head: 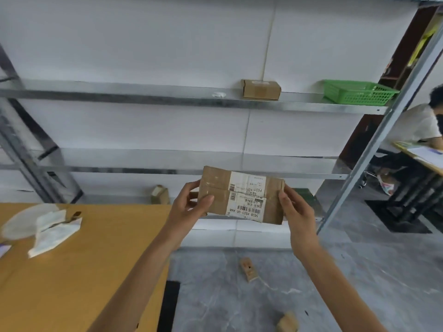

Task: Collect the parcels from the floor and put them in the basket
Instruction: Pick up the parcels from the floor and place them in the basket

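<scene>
gripping parcel (pixel 242 195) at both short ends: left hand (pixel 189 204) on the end away from the green basket (pixel 357 92), right hand (pixel 294 209) on the nearer end. held well below and left of basket, long axis roughly level. likely next: raise up and rightward, right hand leading.

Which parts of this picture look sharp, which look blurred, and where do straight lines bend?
Head view: label on the held parcel fairly sharp; white wrapper on the wooden table smeared; shelf rails tilt and bow from the wide lens; lighting soft.
</scene>
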Tool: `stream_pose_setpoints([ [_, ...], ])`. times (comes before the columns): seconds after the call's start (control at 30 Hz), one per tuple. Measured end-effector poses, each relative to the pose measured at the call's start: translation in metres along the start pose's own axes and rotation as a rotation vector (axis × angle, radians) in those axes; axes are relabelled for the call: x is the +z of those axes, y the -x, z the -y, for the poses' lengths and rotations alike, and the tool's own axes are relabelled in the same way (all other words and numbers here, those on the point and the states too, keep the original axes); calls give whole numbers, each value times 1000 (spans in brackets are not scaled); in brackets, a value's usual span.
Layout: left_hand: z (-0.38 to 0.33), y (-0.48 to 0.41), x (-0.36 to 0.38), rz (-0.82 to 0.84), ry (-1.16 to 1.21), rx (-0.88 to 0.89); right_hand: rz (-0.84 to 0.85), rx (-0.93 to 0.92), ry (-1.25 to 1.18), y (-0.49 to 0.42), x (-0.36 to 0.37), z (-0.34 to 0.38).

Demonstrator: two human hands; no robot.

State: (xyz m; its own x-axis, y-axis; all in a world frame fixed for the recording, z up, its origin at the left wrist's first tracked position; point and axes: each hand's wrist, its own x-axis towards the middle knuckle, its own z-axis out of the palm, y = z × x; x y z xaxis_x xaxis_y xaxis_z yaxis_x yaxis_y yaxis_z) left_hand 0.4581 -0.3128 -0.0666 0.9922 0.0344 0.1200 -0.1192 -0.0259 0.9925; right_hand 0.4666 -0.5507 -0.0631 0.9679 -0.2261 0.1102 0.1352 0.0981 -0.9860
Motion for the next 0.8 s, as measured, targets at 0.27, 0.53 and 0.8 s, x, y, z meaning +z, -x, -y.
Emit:
stream_pose_setpoints([
  [0.27,-23,84,-74,-155,-29,7,250,10,-18,63,56,17],
  [0.53,-23,175,-100,-330,-199,-15,379,165,-24,130,86,-2],
  [0.8,-20,280,-173,-433,-302,-136,539,172,72,233,129,3],
])
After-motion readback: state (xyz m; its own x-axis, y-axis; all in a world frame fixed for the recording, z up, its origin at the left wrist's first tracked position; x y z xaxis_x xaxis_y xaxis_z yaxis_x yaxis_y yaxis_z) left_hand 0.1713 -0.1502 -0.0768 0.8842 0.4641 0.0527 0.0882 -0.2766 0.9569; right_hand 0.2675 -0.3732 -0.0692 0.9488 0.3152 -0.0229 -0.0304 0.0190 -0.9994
